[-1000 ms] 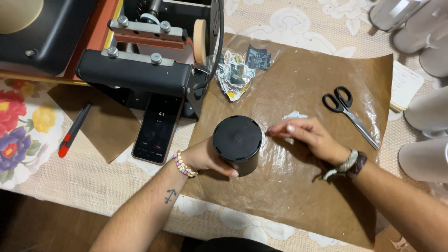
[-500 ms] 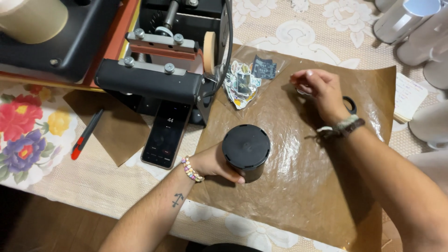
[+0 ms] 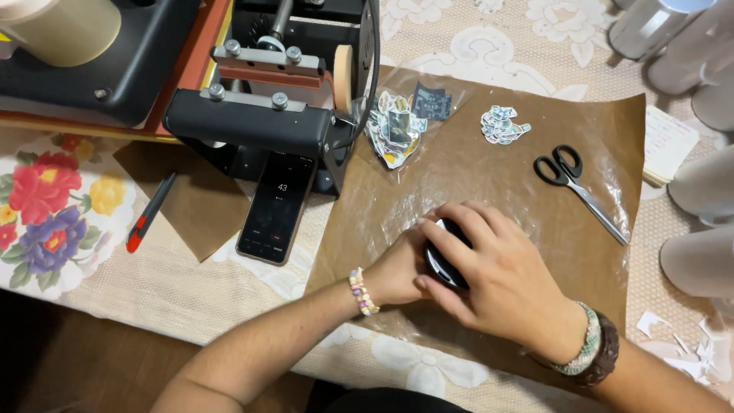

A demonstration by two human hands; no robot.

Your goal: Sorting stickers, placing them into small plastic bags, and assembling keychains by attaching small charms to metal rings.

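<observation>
A black round cup (image 3: 441,256) stands on a sheet of brown paper (image 3: 489,183). My left hand (image 3: 397,269) grips its left side. My right hand (image 3: 489,271) lies over its top and right side, fingers wrapped around it, so most of the cup is hidden. A small pile of cut-out stickers (image 3: 503,125) lies on the paper beyond my hands. A clear bag of more stickers (image 3: 397,126) lies at the paper's far left corner.
Black scissors (image 3: 577,187) lie on the paper to the right. A black press machine (image 3: 267,115) stands at the back left with a phone (image 3: 277,206) in front of it. A red-and-black pen (image 3: 151,211) lies left. Pale tumblers (image 3: 699,191) line the right edge.
My right hand came back from the far side of the paper, leaving the sticker pile there, and now covers the cup. The left hand has stayed on the cup.
</observation>
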